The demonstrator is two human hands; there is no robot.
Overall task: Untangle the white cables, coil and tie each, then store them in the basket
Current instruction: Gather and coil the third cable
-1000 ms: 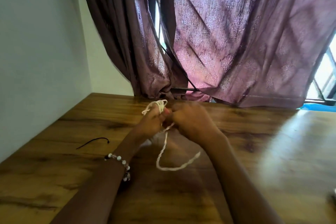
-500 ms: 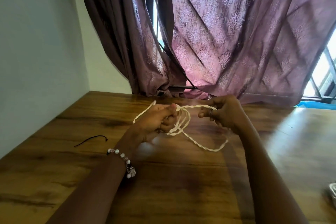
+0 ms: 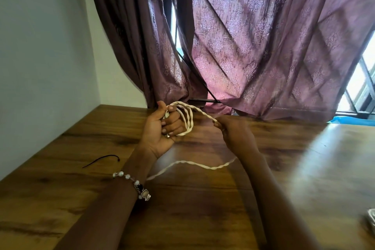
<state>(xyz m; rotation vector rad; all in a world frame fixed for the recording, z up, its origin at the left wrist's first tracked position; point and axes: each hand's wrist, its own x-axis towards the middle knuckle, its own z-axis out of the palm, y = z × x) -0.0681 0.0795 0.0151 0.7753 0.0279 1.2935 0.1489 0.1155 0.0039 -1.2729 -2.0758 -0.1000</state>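
Gripping several loops of twisted white cable (image 3: 185, 119) in the left hand (image 3: 162, 128), fingers curled round the coil and thumb pressed on top, palm turned toward the camera, above the brown wooden table (image 3: 203, 209). Pinching a strand of that same cable between thumb and fingertips of the right hand (image 3: 233, 134), just right of the left hand, strand stretched taut from the coil to the pinch. Trailing below both hands, a loose length of cable over the table, passing behind the left wrist and running toward the right forearm; whether it touches the wood cannot be told. Worn on the left wrist, a beaded bracelet (image 3: 135, 184) with pale beads and a small charm. Lying on the table, left of the left forearm, a thin black cable tie (image 3: 101, 160). Hanging behind the table's far edge, purple patterned curtains (image 3: 263, 46). Showing at the table's right edge, a blurred pale object (image 3: 370, 219), not identifiable.
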